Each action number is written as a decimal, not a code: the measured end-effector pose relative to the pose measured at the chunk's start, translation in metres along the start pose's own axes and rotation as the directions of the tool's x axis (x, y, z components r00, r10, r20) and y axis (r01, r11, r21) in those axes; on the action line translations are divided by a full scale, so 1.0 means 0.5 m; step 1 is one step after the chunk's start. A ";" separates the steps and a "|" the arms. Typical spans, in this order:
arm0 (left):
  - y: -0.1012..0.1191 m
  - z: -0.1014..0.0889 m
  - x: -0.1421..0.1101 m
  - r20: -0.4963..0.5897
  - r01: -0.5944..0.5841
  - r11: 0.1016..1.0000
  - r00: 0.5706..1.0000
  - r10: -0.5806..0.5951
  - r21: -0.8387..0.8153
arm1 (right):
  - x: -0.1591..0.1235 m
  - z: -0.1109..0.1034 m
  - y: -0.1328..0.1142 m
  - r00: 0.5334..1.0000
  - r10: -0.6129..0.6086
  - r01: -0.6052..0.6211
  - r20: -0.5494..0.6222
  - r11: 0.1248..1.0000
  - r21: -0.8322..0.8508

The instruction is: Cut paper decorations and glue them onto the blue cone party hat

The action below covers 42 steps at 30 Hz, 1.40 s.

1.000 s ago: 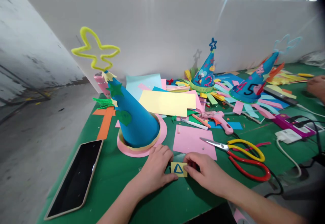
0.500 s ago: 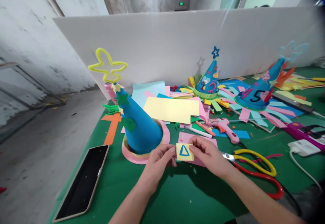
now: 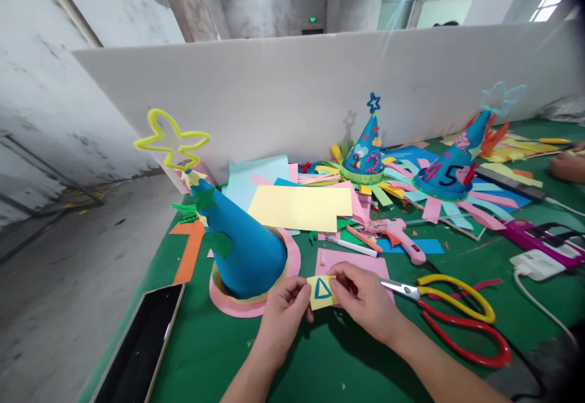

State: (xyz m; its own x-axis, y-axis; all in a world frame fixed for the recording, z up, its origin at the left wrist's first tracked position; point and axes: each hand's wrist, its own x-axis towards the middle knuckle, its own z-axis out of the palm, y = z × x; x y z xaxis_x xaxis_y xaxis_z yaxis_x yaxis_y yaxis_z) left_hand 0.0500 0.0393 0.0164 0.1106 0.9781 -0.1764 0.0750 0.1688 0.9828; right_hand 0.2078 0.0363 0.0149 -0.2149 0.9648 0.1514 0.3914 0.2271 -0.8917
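Note:
A small yellow paper piece (image 3: 322, 292) with a blue triangle drawn on it is pinched between both hands above the green table. My left hand (image 3: 287, 310) grips its left edge with thumb and fingers. On its right edge, my right hand (image 3: 361, 298) is closed the same way. Just left of my hands stands a tilted blue cone hat (image 3: 251, 244), with a pink brim, green paper shapes and a yellow star-like outline (image 3: 173, 141) on top. A pink paper sheet (image 3: 351, 261) lies behind my right hand, partly hidden by it.
Scissors (image 3: 457, 305) with yellow and red handles lie right of my right hand. A pink glue gun (image 3: 397, 235) rests behind them. Two decorated hats (image 3: 364, 156) (image 3: 450, 162) stand farther back. A phone (image 3: 141, 342) lies front left. Another person's hand (image 3: 569, 164) shows at the right edge.
My left hand has closed onto the left edge of the yellow paper, which is now slightly tilted. The view has shifted a little, and another person's hand has appeared at the right.

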 end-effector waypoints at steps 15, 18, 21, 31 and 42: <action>-0.017 -0.002 -0.005 -0.056 0.010 0.997 0.998 -0.015 -0.076 | -0.184 -0.234 0.139 0.947 0.208 -0.319 -0.245 0.700 -0.639; -0.023 -0.001 -0.004 -0.058 0.016 0.993 0.998 -0.023 -0.115 | -0.202 -0.247 0.157 0.943 0.257 -0.329 -0.211 0.635 -0.699; -0.029 0.000 -0.004 -0.074 0.006 0.988 0.997 -0.018 -0.154 | -0.185 -0.258 0.157 0.933 0.330 -0.326 -0.147 0.594 -0.736; -0.024 0.003 -0.007 -0.079 0.001 0.969 0.997 -0.021 -0.247 | -0.200 -0.280 0.153 0.969 0.207 -0.243 -0.134 0.703 -0.668; -0.013 0.004 -0.014 -0.058 0.019 0.949 0.998 -0.039 -0.316 | -0.105 -0.177 0.035 0.865 0.464 -0.437 -0.190 0.884 0.169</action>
State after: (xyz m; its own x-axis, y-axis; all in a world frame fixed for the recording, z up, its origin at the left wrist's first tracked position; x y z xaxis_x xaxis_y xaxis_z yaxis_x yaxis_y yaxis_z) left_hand 0.0506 0.0311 0.0112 0.0502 0.9762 -0.2109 -0.2397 0.2168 0.9463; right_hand 0.3052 0.0014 0.0292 0.1657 0.9654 -0.2016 0.2887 -0.2429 -0.9261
